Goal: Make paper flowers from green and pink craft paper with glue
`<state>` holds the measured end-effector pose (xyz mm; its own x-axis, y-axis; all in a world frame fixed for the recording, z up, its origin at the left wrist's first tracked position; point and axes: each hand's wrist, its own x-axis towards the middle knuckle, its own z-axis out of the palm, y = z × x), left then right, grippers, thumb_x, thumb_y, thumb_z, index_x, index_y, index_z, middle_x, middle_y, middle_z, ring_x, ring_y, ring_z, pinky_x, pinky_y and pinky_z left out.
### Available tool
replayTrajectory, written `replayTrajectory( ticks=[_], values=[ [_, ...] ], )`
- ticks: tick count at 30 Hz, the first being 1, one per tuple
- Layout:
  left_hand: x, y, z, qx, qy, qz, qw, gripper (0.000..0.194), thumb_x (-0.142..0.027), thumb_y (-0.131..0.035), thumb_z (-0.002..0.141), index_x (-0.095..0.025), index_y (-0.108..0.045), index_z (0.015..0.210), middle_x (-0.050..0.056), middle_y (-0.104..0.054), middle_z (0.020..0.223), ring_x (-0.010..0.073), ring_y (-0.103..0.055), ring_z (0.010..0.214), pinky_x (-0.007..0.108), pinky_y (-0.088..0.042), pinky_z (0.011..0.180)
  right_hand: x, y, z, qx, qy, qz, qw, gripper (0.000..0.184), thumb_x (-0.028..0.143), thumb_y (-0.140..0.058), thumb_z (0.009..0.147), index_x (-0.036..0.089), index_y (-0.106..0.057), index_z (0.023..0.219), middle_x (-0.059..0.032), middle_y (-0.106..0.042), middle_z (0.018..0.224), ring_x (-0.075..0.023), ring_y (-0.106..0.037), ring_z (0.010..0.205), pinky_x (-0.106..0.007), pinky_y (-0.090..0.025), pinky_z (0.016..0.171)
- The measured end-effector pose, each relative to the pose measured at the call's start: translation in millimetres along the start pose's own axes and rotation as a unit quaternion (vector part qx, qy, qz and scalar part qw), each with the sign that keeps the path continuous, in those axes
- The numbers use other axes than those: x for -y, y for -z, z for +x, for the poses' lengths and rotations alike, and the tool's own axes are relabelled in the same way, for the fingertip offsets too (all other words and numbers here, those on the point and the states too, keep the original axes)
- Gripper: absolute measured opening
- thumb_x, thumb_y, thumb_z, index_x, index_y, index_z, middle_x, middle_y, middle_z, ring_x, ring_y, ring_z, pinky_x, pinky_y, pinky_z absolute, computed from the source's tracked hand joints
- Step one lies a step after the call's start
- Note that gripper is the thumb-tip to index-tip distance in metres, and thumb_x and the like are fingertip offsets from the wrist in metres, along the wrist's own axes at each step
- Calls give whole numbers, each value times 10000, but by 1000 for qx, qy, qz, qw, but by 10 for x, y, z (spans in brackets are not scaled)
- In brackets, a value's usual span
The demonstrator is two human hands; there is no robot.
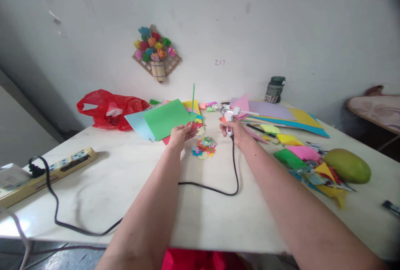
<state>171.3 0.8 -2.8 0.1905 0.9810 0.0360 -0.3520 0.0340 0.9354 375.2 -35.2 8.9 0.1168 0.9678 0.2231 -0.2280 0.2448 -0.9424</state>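
Pinched upright in my left hand (181, 133) is a thin green strip (193, 99), perhaps a rolled paper stem. My right hand (236, 131) is closed around the handle of a white glue gun (230, 116), whose black cord (233, 166) loops down onto the table. A clear glue stick (248, 112) pokes out of the gun's rear. Between my hands, nearer to me, lies a cluster of colourful paper flowers (204, 148). Green paper (167, 119) and a light blue sheet (139, 125) lie just beyond my left hand.
A power strip (62, 168) and a red plastic bag (114, 107) are at the left. Paper scraps (300, 157) lie on the right beside a green mango-like fruit (347, 166). Coloured sheets (271, 110) and a dark bottle (275, 89) stand near the wall.
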Motion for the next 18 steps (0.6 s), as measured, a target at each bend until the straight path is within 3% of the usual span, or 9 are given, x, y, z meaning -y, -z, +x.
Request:
replayTrajectory(
  ticks=[6,12,18],
  values=[
    [4,-12,-11,-5,7,5,1000,133,-188,-650,675,-77,-606,734,115,-678,709,181,-656,679,288,-505,679,101,156,-107,123,-42,-59,990,218,314,-656,604,134,-538,640,-14,-592,544,-60,-404,313,-215,-319,335],
    [3,-20,-24,2,9,12,1000,156,-202,-667,663,-81,-611,744,116,-679,733,188,-657,702,295,-500,701,161,150,-147,159,-58,-128,977,310,420,-659,616,125,-567,631,-34,-607,518,-55,-368,310,-223,-314,361],
    [19,-11,-14,13,1,19,1000,187,-222,-673,656,-84,-612,767,117,-680,750,190,-657,693,292,-502,679,163,119,-160,165,-44,-184,968,315,420,-623,663,113,-590,600,-12,-564,433,-48,-383,329,-225,-364,472]
  ],
)
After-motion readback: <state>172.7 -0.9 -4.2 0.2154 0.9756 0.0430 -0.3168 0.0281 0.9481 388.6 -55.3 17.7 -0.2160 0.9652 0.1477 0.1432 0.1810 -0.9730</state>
